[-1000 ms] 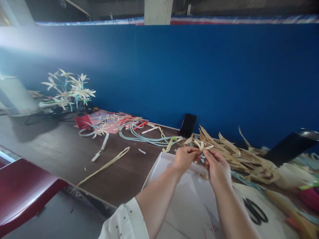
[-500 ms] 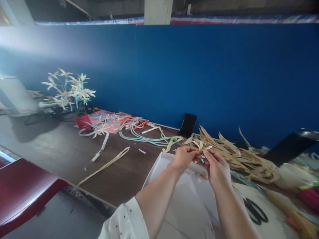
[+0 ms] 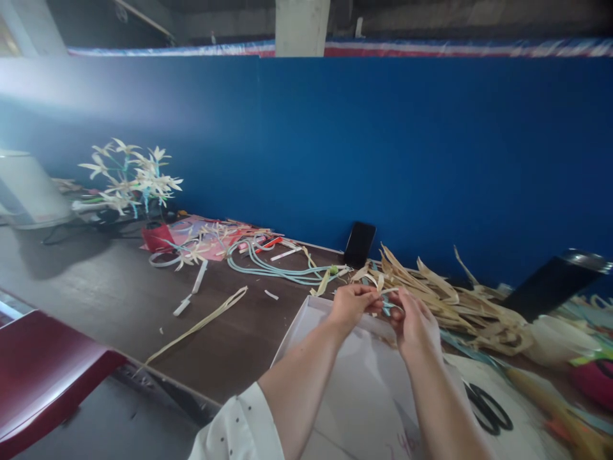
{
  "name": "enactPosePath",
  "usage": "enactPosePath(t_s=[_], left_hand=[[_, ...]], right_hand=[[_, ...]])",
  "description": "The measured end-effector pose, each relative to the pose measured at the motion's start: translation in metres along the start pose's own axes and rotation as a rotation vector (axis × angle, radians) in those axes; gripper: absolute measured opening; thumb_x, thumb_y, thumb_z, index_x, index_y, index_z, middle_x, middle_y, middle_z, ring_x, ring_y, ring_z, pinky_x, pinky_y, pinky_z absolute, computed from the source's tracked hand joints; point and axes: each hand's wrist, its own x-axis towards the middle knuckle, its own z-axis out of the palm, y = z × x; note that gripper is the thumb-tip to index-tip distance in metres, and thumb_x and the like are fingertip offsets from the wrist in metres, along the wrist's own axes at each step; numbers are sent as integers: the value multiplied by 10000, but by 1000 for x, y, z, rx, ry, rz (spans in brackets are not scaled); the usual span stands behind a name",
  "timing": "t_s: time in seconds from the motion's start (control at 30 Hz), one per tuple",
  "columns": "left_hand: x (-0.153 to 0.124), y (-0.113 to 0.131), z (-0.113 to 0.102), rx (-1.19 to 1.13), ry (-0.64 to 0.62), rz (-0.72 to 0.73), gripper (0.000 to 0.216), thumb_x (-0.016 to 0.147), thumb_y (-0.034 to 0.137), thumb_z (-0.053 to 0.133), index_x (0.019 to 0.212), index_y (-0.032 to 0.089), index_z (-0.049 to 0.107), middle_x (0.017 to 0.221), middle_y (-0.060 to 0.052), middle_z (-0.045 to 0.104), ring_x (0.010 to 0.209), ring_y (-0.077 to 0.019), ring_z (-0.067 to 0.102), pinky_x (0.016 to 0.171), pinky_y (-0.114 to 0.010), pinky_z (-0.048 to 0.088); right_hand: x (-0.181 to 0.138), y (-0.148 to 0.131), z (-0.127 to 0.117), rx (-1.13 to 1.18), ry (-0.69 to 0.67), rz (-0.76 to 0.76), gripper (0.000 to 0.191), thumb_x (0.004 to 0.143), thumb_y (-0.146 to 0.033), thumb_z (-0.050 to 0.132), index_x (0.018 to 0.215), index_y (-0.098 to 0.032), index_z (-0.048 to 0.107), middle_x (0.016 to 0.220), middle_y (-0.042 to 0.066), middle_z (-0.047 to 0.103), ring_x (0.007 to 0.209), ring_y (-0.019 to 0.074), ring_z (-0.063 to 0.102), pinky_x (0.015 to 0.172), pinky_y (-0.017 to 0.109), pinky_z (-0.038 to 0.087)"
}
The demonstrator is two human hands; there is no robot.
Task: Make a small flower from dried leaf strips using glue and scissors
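Observation:
Over the near side of a shallow white box (image 3: 301, 326), my two hands are close together. My left hand (image 3: 353, 308) pinches a small flower of pale dried husk (image 3: 380, 282), its petals sticking up above the fingertips. A light blue strip (image 3: 387, 305) runs from beneath the petals to my right hand (image 3: 417, 321), whose thumb and fingers are closed on it. One pale petal reaches across to the right fingertips. How the strip sits around the flower's base is hidden by the fingers.
A pile of dried husks (image 3: 445, 294) lies behind my right hand. Black-handled scissors (image 3: 488, 409), a black phone (image 3: 359, 244), a dark flask (image 3: 550, 281), blue cords (image 3: 268, 268) and a husk-flower plant (image 3: 138, 179) are around. A red chair (image 3: 52, 377) stands lower left.
My right fingers have shifted slightly away from the left ones, and more of the light blue strip shows between the hands. The flower stays at my left fingertips. The view has tilted slightly upward.

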Motion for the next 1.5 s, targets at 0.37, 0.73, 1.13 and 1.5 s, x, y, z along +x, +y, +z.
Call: enactPosePath(t_s=[0.37, 0.73, 1.13, 1.5], left_hand=[[1, -2, 0, -24, 13, 1, 208, 598, 240, 750, 695, 87, 648, 581, -28, 619, 533, -105, 591, 594, -251, 522], [7, -8, -8, 4, 26, 58, 103, 655, 169, 692, 716, 100, 647, 611, -30, 639, 540, -102, 598, 555, -216, 516], [10, -13, -11, 90, 77, 31, 70, 696, 161, 638, 726, 98, 642, 576, -28, 628, 519, -108, 590, 577, -240, 516], [-4, -3, -4, 235, 141, -59, 51, 696, 168, 615, 680, 122, 629, 523, -15, 615, 537, -126, 603, 585, -240, 517]], right_hand=[[13, 0, -8, -15, 151, -27, 325, 534, -306, 734, 803, -175, 607, 661, -23, 599, 505, 81, 495, 448, 189, 411], [10, -15, -21, -1588, -204, -98, 359, 748, -550, 470, 874, -308, 703, 859, 87, 674, 776, 260, 609, 578, 311, 380], [24, -9, -30, -1612, -446, -85, 246, 772, -402, 490, 845, -264, 679, 799, 66, 681, 740, 218, 619, 601, 278, 376], [36, 10, -34, -1549, -428, 35, 183, 638, -184, 547, 796, -220, 631, 685, 26, 667, 637, 167, 610, 541, 227, 354]])
